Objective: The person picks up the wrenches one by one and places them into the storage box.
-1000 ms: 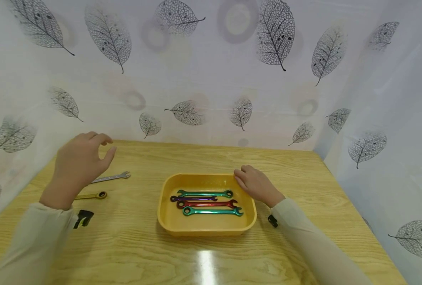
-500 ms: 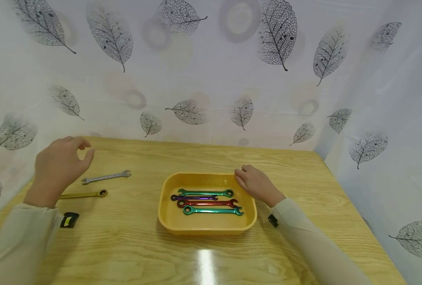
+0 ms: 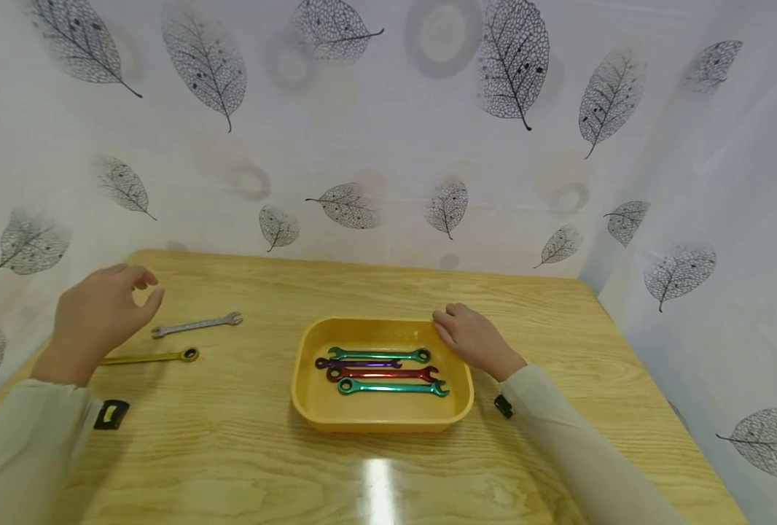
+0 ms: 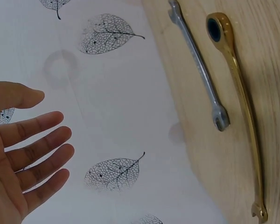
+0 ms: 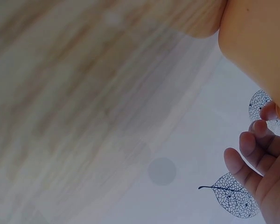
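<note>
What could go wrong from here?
1. The gold combination wrench and silver open-end wrench lie close together; the left hand might knock one while reaching for the other.
2. The right hand holds the yellow tray only near its far-right corner, so a tug could swing it.
3. The four wrenches inside lie loose; tilting might slide them together.

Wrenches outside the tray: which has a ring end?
The gold wrench: ring at one end, open at the other. The silver wrench is open at both ends.
</note>
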`<state>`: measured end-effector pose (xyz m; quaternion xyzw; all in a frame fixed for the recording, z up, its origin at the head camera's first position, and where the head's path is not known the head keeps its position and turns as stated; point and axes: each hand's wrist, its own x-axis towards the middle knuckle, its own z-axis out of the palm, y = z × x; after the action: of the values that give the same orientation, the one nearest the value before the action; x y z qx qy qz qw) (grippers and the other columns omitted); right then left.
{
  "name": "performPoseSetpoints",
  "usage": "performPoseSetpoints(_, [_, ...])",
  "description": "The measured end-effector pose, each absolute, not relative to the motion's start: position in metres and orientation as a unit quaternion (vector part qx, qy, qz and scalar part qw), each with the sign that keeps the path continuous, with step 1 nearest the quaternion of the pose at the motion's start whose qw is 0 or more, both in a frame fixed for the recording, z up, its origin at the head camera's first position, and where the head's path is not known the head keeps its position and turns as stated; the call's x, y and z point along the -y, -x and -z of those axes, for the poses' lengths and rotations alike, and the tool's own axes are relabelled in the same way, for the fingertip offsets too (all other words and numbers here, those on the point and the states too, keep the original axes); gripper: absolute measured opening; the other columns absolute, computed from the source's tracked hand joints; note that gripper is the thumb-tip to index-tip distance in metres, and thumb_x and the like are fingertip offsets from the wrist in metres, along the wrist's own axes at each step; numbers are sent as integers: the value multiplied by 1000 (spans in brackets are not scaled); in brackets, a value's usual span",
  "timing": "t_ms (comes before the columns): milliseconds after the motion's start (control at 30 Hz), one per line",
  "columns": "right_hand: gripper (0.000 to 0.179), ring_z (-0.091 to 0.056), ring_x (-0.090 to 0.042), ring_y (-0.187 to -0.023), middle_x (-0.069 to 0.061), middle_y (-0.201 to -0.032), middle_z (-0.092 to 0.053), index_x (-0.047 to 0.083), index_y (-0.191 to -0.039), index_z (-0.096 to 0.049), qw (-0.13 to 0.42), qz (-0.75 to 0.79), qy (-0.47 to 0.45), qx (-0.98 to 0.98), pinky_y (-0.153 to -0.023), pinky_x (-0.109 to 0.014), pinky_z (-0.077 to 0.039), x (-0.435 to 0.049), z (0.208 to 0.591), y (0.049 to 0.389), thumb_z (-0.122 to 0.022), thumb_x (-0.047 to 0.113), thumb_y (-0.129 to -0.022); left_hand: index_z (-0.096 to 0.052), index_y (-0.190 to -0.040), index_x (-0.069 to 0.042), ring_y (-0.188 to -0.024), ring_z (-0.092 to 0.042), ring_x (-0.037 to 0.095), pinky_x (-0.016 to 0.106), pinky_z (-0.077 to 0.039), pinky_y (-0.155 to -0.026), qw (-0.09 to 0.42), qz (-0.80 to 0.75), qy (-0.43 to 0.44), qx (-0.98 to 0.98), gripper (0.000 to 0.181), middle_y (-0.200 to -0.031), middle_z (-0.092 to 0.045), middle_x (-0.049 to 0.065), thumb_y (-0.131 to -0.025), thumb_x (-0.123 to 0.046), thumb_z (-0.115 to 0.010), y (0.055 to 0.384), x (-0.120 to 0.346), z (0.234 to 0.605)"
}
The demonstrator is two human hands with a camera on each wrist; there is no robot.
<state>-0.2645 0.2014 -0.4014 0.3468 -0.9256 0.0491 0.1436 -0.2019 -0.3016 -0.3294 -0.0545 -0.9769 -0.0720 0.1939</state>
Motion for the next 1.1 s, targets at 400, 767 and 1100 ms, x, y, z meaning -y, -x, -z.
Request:
performPoseSetpoints(400, [15,-29,-12,-61,-1,-68,-34,11,-83,-47,157,-49,-353,921,-55,-23,-29,-201,401,264,-51,19,-95,-66,-95,-4,-71,-61,26,37,-45,-50,169,42,116,978,24,-89,-67,14,-82,-24,-66,203,319,344])
performPoseSetpoints(767, [15,-29,-12,-61,-1,-68,-34,11,-83,-47,149,-48,-349,924,-55,-24,-29,-201,400,263,-50,19,-96,-66,-92,-6,-69,-60,23,38,-46,-51,186,40,162,968,20,-85,-65,11,-78,-20,-71,202,327,351])
performPoseSetpoints(1100, [16,-29,-12,-61,-1,-68,-34,11,-83,-47,145,-48,-347,925,-56,-24,-29,-200,398,263,-49,19,-96,-67,-89,-9,-69,-60,21,37,-46,-53,190,33,208,959,22,-82,-64,6,-71,-20,-75,203,332,355])
